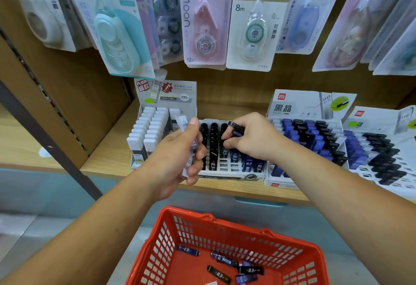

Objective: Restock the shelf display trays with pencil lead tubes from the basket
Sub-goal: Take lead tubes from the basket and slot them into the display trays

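My left hand (180,152) grips a few white-capped lead tubes (182,121) in front of the white tray (144,125). My right hand (249,137) pinches a dark blue lead tube (236,132) over the middle display tray (227,167), which holds black and blue 0.3 tubes with empty slots at its front. Below me, the red basket (157,248) holds several loose black and blue lead tubes (249,270).
Two more trays of blue and black tubes (315,140) stand to the right on the wooden shelf (105,156). Correction tape packs (204,19) hang from the back panel above. A metal shelf upright (51,140) runs diagonally at the left.
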